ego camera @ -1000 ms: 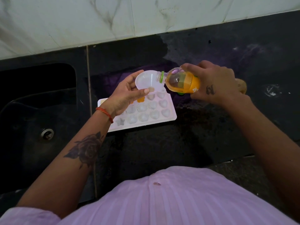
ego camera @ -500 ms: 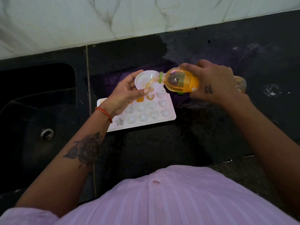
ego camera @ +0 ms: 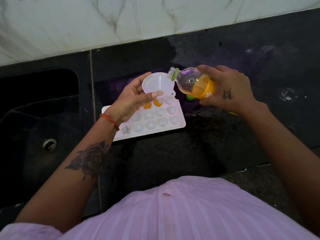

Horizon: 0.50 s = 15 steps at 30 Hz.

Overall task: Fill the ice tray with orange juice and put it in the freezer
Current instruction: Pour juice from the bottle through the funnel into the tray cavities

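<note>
The right hand [ego camera: 228, 90], gripping the juice bottle [ego camera: 194, 84], has tipped it back; pouring stops. The left hand [ego camera: 131, 97] pinches the funnel [ego camera: 155, 84] over the mostly unfilled ice tray [ego camera: 180, 122].

Single head-worn wide-angle view, looking forward and steeply down over my shirt front [ego camera: 181, 213] onto the black counter [ego camera: 173, 153]. Close range: both my forearms enter from the bottom corners. Marble wall tiles [ego camera: 103, 23] bound the top edge; sink [ego camera: 34, 127] at left.

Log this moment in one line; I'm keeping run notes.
left hand holds funnel over ice tray | right hand holds bottle, not pouring
</note>
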Motion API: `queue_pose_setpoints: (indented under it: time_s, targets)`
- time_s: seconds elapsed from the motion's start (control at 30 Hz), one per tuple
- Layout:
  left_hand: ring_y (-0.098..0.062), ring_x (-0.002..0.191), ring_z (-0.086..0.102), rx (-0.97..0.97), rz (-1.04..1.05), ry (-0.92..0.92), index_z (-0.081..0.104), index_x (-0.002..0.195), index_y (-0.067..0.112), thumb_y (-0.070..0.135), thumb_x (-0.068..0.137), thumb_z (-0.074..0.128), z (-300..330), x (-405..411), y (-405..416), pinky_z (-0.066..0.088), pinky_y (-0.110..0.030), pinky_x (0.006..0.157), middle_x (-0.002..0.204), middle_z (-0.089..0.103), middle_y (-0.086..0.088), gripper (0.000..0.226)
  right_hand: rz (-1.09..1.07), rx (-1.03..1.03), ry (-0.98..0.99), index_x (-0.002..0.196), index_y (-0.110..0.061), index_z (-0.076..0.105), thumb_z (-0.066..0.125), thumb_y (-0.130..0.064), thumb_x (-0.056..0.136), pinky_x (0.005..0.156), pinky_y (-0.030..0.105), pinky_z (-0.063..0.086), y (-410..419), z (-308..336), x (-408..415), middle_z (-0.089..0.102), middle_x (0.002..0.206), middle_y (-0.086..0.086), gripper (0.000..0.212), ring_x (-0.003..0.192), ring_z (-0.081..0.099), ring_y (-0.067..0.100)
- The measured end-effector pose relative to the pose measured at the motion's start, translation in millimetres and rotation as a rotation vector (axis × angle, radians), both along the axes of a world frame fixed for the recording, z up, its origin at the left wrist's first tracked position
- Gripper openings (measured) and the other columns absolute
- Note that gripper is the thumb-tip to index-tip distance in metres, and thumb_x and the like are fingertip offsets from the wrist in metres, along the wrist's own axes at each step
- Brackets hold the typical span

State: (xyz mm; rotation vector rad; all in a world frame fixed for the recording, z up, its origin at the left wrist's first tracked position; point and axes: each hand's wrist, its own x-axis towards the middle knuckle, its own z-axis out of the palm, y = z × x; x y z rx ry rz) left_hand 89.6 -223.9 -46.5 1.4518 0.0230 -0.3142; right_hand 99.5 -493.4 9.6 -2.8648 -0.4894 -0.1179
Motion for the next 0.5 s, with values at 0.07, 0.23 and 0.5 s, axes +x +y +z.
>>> queue_pose_setpoints:
  time_s: [0.07,0.23,0.5]
  targets:
    - [-0.011,0.101,0.068,-0.012,-0.012,-0.002,0.047,0.128,0.023,0.01,0.069,0.072,0,1,-3,0.056,-0.024,0.078,0.104,0.072,0.015,0.065,-0.009,-0.009,0.0,0.132,-0.036,0.039,0.08,-0.04,0.058,0.073,0.036,0.037,-3,0,-1,0.057,0.108,0.007,0.085,0.094,0.056,0.033]
    - [-0.01,0.1,0.068,0.018,-0.033,-0.008,0.045,0.131,0.023,0.014,0.069,0.073,0,3,-13,0.056,-0.028,0.083,0.103,0.072,0.016,0.068,-0.02,-0.068,0.009,0.135,-0.037,0.036,0.078,-0.038,0.062,0.071,0.036,0.035,-11,0,-2,0.055,0.113,0.008,0.084,0.095,0.056,0.034]
    - [-0.011,0.102,0.067,0.073,-0.049,-0.005,0.042,0.138,0.02,0.018,0.068,0.074,0,6,-22,0.055,-0.034,0.084,0.108,0.07,0.012,0.077,-0.047,-0.142,-0.019,0.136,-0.038,0.035,0.076,-0.037,0.065,0.069,0.038,0.034,-16,1,-4,0.054,0.114,0.009,0.082,0.093,0.057,0.037]
